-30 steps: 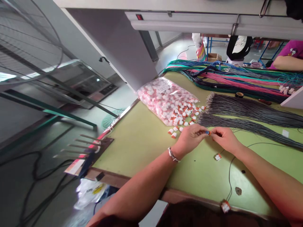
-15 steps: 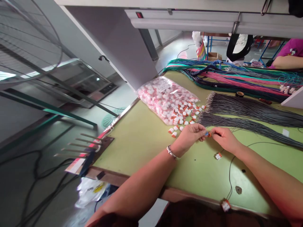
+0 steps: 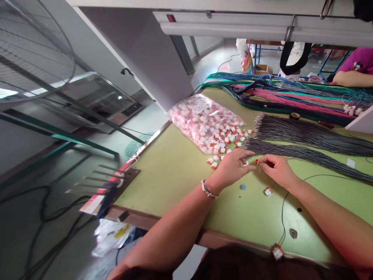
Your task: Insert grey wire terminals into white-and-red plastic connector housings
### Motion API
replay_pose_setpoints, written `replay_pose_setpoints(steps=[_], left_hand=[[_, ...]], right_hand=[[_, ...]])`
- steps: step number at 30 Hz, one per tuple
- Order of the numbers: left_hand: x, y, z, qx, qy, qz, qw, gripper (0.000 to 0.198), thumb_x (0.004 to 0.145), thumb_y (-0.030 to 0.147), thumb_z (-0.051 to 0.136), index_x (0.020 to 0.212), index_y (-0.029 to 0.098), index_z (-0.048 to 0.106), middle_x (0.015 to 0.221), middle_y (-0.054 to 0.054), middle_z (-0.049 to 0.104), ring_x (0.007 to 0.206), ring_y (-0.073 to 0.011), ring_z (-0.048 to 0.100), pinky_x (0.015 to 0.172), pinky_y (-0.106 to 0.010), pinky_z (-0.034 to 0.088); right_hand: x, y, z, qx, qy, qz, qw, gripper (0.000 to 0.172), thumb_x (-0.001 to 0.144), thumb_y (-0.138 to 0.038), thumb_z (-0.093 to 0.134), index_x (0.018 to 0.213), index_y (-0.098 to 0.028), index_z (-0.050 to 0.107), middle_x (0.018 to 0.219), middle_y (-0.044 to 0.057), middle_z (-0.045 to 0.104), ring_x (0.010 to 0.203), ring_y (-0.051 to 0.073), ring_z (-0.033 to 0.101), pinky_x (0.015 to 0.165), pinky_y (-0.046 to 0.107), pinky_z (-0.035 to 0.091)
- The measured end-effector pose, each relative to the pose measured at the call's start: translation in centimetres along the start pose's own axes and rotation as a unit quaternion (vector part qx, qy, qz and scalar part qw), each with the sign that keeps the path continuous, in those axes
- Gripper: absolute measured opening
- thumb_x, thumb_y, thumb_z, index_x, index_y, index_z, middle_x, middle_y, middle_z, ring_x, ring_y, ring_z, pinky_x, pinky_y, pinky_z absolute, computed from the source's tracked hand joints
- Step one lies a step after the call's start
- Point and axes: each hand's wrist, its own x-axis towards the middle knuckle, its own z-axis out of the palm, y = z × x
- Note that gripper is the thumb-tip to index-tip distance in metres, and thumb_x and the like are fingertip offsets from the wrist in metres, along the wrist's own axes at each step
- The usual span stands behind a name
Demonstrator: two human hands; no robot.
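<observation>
Clearly pinched: one orange connector (image 3: 257, 161)

The person's right hand (image 3: 275, 170) keeps a narrow grip on the orange connector over the tabletop (image 3: 163, 175), holding it by one end, presumably so the other faces the left hand (image 3: 231, 169). That hand is just beside it, thumb and forefinger parted, with a small pale piece (image 3: 246, 163) showing between them; whether it is held cannot be told. A blue piece (image 3: 243, 187) lies on the tabletop below. Loose connectors (image 3: 229, 139) lie against the clear bag (image 3: 201, 116) beyond the left hand, and dark wires (image 3: 309, 135) point their ends that way, probably so both are within easy reach.
</observation>
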Motion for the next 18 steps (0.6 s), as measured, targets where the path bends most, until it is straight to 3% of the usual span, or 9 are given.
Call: replay_pose_setpoints(steps=[5, 12, 18], left_hand=[[-0.2, 0.3, 1.5, -0.18, -0.026, -0.072, 0.981, 0.018, 0.071, 0.022, 0.068, 0.088, 0.014, 0.07, 0.079, -0.005, 0.07, 0.072, -0.0139, 0.065, 0.069, -0.025, 0.055], [0.0, -0.1, 1.8, -0.188, 0.023, -0.085, 0.978, 0.019, 0.067, 0.023, 0.071, 0.084, 0.013, 0.07, 0.078, -0.005, 0.071, 0.071, -0.0138, 0.066, 0.069, -0.025, 0.056], [0.1, -0.1, 2.4, -0.244, 0.0, -0.112, 0.963, 0.021, 0.065, 0.023, 0.073, 0.083, 0.012, 0.069, 0.075, -0.005, 0.07, 0.069, -0.0125, 0.064, 0.069, -0.024, 0.054]], right_hand=[[0.0, 0.6, 0.2, -0.013, -0.016, -0.008, 1.0, 0.016, 0.075, -0.026, 0.054, 0.07, -0.017, 0.067, 0.063, 0.0, 0.064, 0.057, 0.011, 0.052, 0.056, 0.023, 0.039], [0.1, 0.4, 0.0, -0.018, 0.011, 0.04, 0.999, 0.014, 0.072, -0.029, 0.058, 0.071, -0.017, 0.065, 0.06, -0.001, 0.061, 0.052, 0.01, 0.048, 0.05, 0.022, 0.036], [0.0, -0.3, 0.0, -0.006, -0.01, 0.052, 0.999, 0.018, 0.073, -0.029, 0.054, 0.059, -0.017, 0.058, 0.052, -0.003, 0.051, 0.048, 0.008, 0.039, 0.047, 0.022, 0.031]])
